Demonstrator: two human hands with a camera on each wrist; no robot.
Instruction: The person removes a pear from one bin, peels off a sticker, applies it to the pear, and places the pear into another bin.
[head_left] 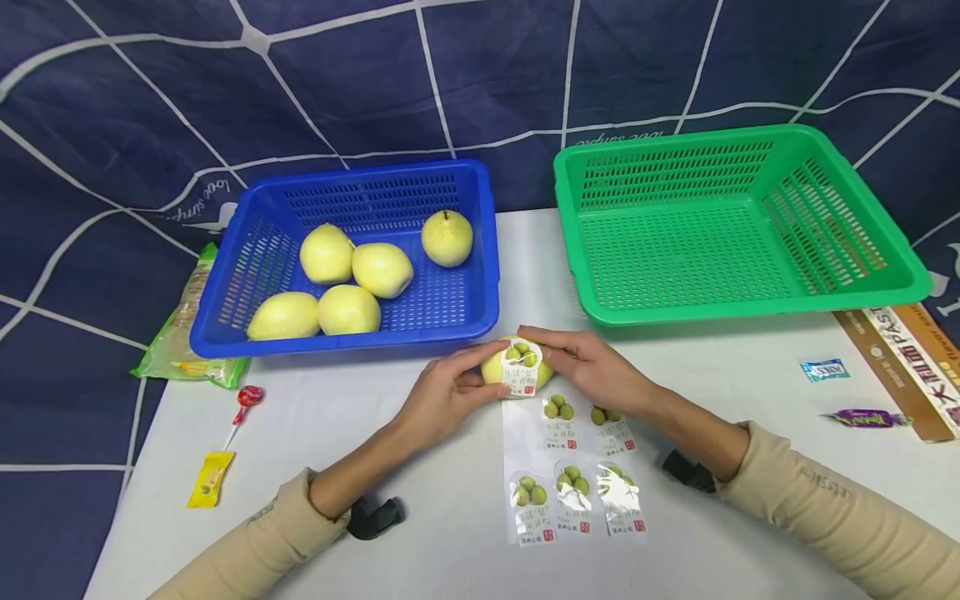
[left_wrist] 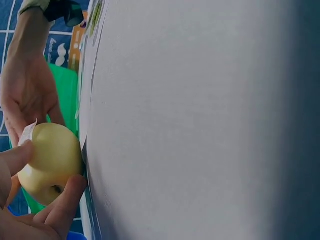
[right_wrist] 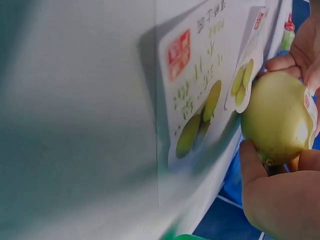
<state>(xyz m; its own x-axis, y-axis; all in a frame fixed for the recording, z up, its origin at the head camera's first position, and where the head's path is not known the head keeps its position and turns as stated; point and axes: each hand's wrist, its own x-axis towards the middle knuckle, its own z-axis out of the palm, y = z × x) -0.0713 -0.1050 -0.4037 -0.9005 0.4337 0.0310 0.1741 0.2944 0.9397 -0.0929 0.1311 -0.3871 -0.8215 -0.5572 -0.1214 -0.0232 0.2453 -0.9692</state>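
Observation:
A pale yellow pear is held low over the table between both hands. Across its upper side lies a white printed label with a picture of pears, and in the left wrist view one edge of this label stands up from the skin. My left hand grips the pear from the left, its thumb on the label. From the right, my right hand holds the pear between thumb and fingers. Just below the hands lies a sticker sheet with several more pear labels.
At the back left, a blue basket contains several pears. A green basket stands at the back right. A lollipop, a yellow packet and a green bag lie left; a purple candy and brown boxes lie right.

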